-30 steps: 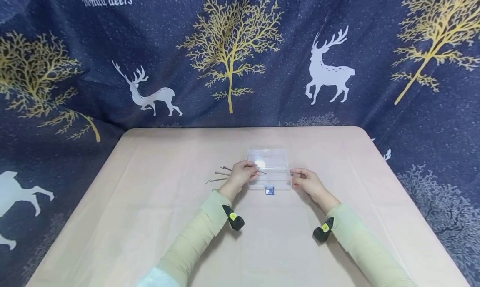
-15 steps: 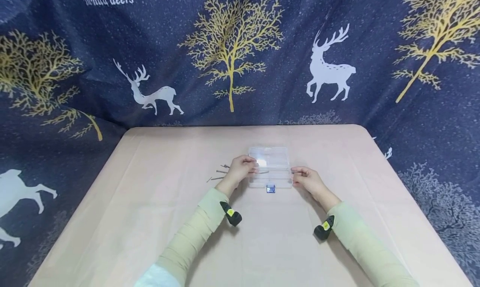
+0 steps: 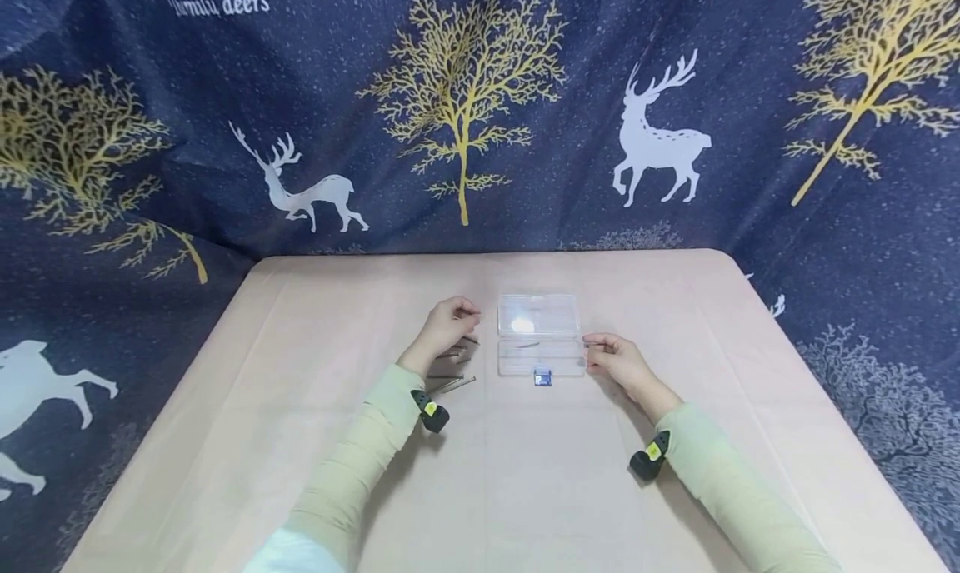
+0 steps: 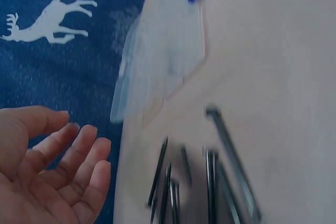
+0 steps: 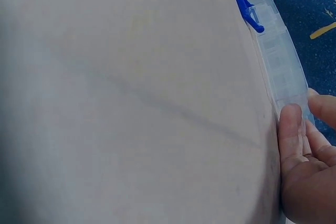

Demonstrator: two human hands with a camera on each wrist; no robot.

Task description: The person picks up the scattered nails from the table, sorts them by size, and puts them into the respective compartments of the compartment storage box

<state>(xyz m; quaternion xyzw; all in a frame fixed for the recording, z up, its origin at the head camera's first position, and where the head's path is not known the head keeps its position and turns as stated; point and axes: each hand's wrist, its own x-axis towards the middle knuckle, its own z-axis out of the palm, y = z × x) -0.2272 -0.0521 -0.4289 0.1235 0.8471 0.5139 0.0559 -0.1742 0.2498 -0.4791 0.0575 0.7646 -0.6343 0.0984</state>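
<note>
A clear plastic storage box (image 3: 540,361) lies on the table with its lid folded back and a blue latch (image 3: 543,377) at its front. One thin nail (image 3: 528,345) lies inside, in the rear compartment. At the box's right end my right hand (image 3: 618,365) grips the edge between thumb and fingers, as the right wrist view shows. My left hand (image 3: 446,327) hovers left of the box above several loose metal nails (image 4: 228,156). Its fingers (image 4: 84,153) are loosely bent, and nothing shows between them.
A pale pink cloth covers the table (image 3: 540,481). Behind it hangs a dark blue curtain (image 3: 525,215) printed with white deer and yellow trees. Both forearms carry black wrist cameras (image 3: 432,415).
My left hand has let go of a nail, which now lies in the box. It has moved left, off the box to above the loose nails. My right hand stays put.
</note>
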